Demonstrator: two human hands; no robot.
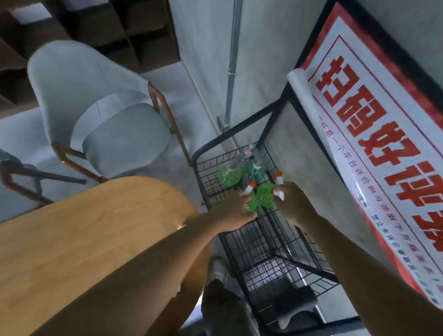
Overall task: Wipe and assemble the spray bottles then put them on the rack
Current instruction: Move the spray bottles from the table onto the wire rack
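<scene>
Over the black wire rack [288, 243] both my hands hold green spray bottles with white and red trigger heads. My left hand [229, 211] grips one green bottle [249, 205], whose nozzle pokes out above my fingers. My right hand [292, 203] grips a second green bottle [265, 195] by its spray head. The two bottles touch each other above the rack's top basket. Further back in the same basket stand a green bottle [228, 176] and a teal bottle [254, 170], both with grey trigger heads.
A wooden table [79, 235] fills the lower left. A grey chair [100, 116] with wooden legs stands behind it. A red and white poster [380, 149] leans on the wall to the right. The rack's lower shelves show beneath my arms.
</scene>
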